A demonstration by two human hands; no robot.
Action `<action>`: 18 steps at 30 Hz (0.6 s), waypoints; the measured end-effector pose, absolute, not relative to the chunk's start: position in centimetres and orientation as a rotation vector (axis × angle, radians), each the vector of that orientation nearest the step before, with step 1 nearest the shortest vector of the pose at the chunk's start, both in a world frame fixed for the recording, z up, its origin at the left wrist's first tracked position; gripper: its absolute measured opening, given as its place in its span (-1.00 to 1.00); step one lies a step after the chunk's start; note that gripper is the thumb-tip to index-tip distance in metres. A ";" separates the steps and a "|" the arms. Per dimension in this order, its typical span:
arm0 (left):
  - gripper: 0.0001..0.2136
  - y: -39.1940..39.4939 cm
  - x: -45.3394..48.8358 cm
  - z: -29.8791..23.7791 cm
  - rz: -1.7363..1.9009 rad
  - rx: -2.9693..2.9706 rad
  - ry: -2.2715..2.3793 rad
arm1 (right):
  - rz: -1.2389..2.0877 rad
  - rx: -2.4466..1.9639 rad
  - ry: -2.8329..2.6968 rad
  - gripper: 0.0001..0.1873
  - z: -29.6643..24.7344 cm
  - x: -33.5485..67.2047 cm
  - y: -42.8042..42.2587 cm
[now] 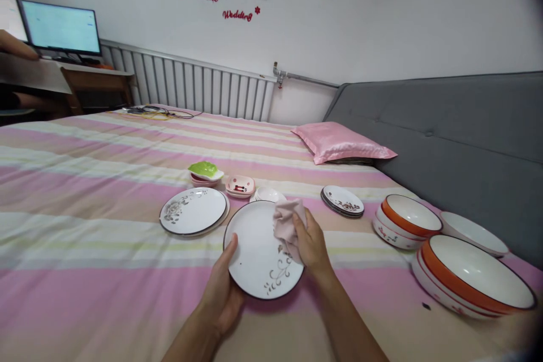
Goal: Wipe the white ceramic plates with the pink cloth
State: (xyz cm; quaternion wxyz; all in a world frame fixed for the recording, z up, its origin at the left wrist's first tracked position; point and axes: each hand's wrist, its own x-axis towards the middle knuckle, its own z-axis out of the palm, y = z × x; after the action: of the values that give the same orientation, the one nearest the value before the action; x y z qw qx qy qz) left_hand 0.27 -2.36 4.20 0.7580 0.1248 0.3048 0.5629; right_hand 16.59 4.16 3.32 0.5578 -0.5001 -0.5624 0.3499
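My left hand grips the near-left rim of a white plate with a dark rim and a grey floral pattern, holding it above the bed. The thumb lies on the plate's face. My right hand is closed on a pinkish-beige cloth and presses it against the plate's upper right part.
A striped pink bedsheet carries a stack of floral plates, a green leaf dish, small pink dishes, small dark-rimmed plates and orange-and-white bowls. A pink pillow lies by the grey headboard. Another person's arm is at the far-left desk.
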 end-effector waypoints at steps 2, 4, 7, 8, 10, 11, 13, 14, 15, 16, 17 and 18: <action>-0.44 -2.3 0.4 3.9 1.249 0.272 0.673 | 0.634 -1.272 -1.294 -0.62 3.3 16.8 4.1; -0.44 -2.2 0.5 3.8 1.271 0.272 0.695 | 0.402 -1.304 -1.256 -0.58 3.6 17.1 3.9; -0.45 -2.3 0.7 4.0 1.254 0.282 0.731 | 0.122 -1.239 -1.244 -0.55 4.1 17.1 3.5; -0.45 -2.4 0.8 4.0 1.240 0.290 0.734 | 0.059 -1.218 -1.262 -0.55 4.1 17.0 3.4; -0.46 -2.6 1.1 4.0 1.207 0.303 0.731 | 0.007 -1.215 -1.355 -0.54 3.7 16.3 3.3; -0.47 -2.6 1.2 4.0 1.195 0.304 0.730 | 0.026 -1.234 -1.427 -0.54 3.4 15.8 3.2; -0.48 -2.7 1.6 3.8 1.177 0.302 0.727 | 0.118 -1.289 -1.582 -0.53 2.7 14.6 3.0; -0.49 -2.8 1.7 3.7 1.174 0.300 0.720 | 0.168 -1.310 -1.649 -0.50 2.3 14.0 2.8; -0.50 -2.8 1.7 3.5 1.174 0.300 0.710 | 0.210 -1.311 -1.706 -0.45 2.0 13.5 2.6; -0.50 -2.8 1.8 3.4 1.177 0.302 0.700 | 0.241 -1.303 -1.751 -0.40 1.8 13.1 2.3; -0.50 -2.7 1.8 3.3 1.179 0.303 0.692 | 0.265 -1.285 -1.784 -0.35 1.6 12.8 2.1; -0.51 -2.7 1.8 3.2 1.181 0.304 0.687 | 0.283 -1.264 -1.800 -0.32 1.4 12.5 1.9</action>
State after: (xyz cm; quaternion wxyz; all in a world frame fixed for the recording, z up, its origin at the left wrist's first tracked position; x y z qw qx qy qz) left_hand 1.78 -2.72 3.24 0.7649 0.1397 0.3163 0.5435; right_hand 12.55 1.92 1.45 0.4457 -0.5101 -0.7267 0.1142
